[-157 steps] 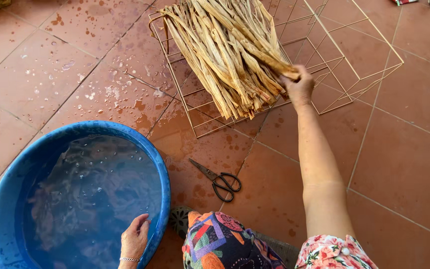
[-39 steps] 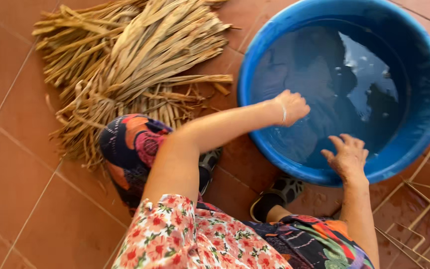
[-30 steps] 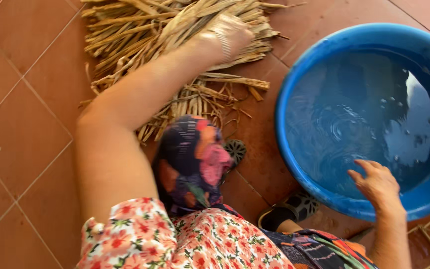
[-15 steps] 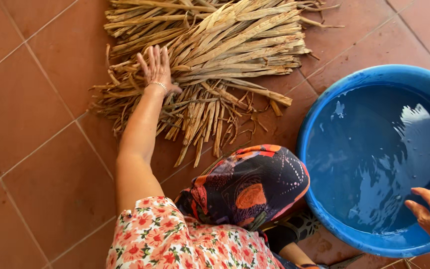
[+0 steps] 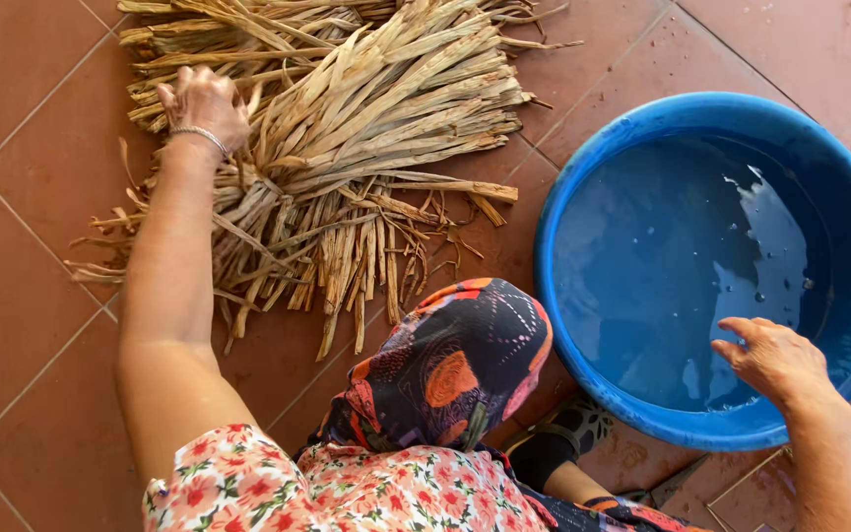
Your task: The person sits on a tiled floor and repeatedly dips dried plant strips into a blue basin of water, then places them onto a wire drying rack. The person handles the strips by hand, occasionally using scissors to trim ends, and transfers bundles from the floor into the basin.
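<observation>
A big pile of dried, tan leaf strips (image 5: pixel 347 148) lies on the terracotta floor tiles at the upper left. My left hand (image 5: pixel 204 99), with a thin bracelet on the wrist, reaches far out and its fingers curl down into the strips on the pile's left side. A round blue basin (image 5: pixel 603 148) holding water stands to the right of the pile. My right hand (image 5: pixel 775 360) hovers over the water by the basin's near rim, fingers apart and holding nothing.
My bent knee in bright patterned cloth (image 5: pixel 455 365) sits between the pile and the basin, with a patterned sandal (image 5: pixel 568 433) below it. A thin wire frame (image 5: pixel 790 488) lies on the tiles at the bottom right.
My left hand lay flat on the strips and now has its fingers curled into them. My right hand has come further in over the basin's rim. The view shifted slightly.
</observation>
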{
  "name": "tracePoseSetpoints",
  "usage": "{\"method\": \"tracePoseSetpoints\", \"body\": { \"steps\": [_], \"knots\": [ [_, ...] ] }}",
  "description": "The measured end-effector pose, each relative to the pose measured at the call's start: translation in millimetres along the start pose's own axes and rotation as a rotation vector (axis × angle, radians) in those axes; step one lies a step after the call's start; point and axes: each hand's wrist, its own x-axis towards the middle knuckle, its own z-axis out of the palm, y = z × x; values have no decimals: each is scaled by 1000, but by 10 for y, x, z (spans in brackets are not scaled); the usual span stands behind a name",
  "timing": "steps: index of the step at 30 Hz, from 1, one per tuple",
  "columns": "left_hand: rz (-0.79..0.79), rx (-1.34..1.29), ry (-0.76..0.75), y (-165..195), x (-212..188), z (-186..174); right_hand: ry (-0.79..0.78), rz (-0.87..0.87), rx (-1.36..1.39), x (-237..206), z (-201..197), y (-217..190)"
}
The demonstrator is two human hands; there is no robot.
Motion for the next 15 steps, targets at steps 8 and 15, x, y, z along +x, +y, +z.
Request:
{"method": "tracePoseSetpoints", "body": {
  "steps": [8, 15],
  "knots": [
    [-213, -272, -404, 183, -300, 593, 4, -23, 37, 22, 463, 181],
    [-70, -47, 420, 86, -609, 1206, -100, 51, 33, 92, 562, 175]
  ]
}}
